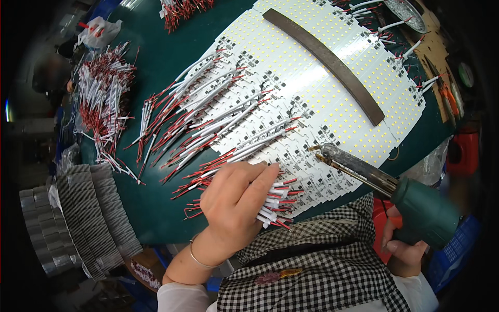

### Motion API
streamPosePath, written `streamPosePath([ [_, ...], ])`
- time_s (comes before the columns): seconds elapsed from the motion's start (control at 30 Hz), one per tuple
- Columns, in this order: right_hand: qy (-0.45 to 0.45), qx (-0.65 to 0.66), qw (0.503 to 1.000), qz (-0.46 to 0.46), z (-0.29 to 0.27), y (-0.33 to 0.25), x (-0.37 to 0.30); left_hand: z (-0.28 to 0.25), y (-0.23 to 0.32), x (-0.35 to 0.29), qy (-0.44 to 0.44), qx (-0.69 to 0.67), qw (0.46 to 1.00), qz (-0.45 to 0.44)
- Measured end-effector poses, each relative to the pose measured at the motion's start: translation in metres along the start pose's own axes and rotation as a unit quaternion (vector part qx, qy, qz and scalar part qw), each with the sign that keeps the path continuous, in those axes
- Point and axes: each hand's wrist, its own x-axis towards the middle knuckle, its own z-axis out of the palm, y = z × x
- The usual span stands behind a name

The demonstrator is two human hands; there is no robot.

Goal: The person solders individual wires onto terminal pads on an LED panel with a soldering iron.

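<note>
My left hand [235, 196] is closed over a bundle of short white wires [273, 204] with red ends, at the near edge of a white LED circuit board sheet [291, 62]. Its fingertips are over the board's near left part. On the right, my right hand [404, 242] grips a green soldering gun [423, 210] by its handle. The gun's metal tip [314, 149] points left, over the board's row of small black components. Several rows of white and red wires [218, 112] lie across the board's left side. A curved brown bar [327, 60] rests across the panel.
A heap of red-tipped white wires [106, 88] lies at the far left of the green table [161, 57]. Stacked grey ribbed metal pieces [88, 218] stand nearer. At far right are a round metal dish [408, 15] and orange-handled pliers [448, 99]. A red container [462, 153] stands beyond.
</note>
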Motion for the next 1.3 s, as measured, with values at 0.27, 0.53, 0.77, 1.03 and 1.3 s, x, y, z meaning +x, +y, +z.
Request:
streamPosePath([
  [0.27,0.004,-0.008,1.0,0.011,-0.004,0.005,-0.003,0.004,-0.002,0.0,0.029,0.02,0.999,0.036],
  [0.53,0.004,-0.032,0.999,0.009,-0.002,0.006,-0.002,0.005,0.001,-0.004,-0.062,-0.029,0.998,-0.014],
  [0.77,0.002,0.008,1.0,-0.019,0.008,0.005,0.002,0.009,-0.001,-0.007,-0.057,-0.035,0.998,-0.001],
  [1.03,-0.062,-0.237,0.969,-0.032,-0.019,0.028,-0.015,0.009,0.0,-0.007,-0.056,-0.036,0.998,-0.013],
  [1.3,-0.205,-0.354,0.902,0.14,-0.007,-0.009,0.004,0.008,-0.002,-0.008,-0.055,-0.057,0.997,-0.016],
])
